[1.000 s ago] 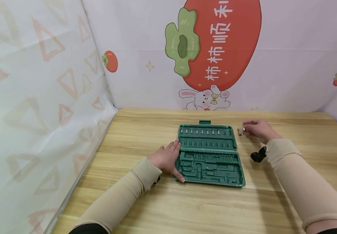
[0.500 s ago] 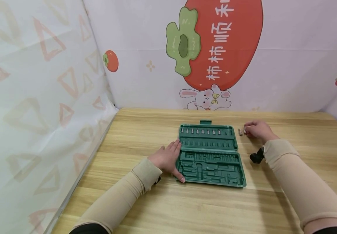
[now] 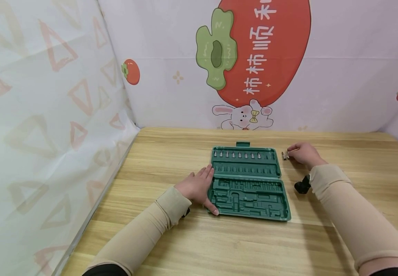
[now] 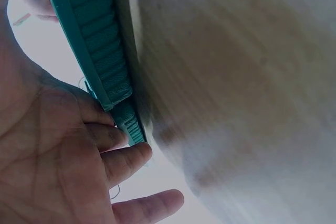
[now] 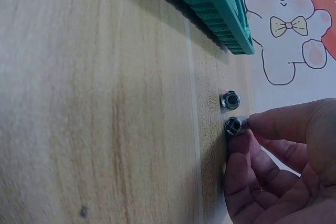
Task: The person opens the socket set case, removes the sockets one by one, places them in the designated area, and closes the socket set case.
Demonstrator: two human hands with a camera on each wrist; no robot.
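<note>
Since a second ago, your right hand (image 3: 304, 153) had come down and in toward the loose piece (image 5: 230, 100), bringing the held piece (image 5: 233, 125) just beside it. Earlier a plain gap had shown between the two. Your left hand (image 3: 195, 186) had stayed at the left edge of the unfolded green case (image 3: 254, 203), its fingers straight and the thumb spread toward the near corner.

The right wrist view showed what the head view left tiny: both metal pieces turned a dark, hollow end to the camera, and your thumb and finger pinched the held piece low by the table (image 3: 236, 245). The left wrist view alone gave your left palm and the case's ribbed outer wall, with your fingers against its side and nothing gripped.

The held piece lay at your right hand's fingertips, on their left, with the loose piece farther left; both were right of the case's far half, where a row of metal pieces (image 3: 233, 155) sat in slots.
</note>
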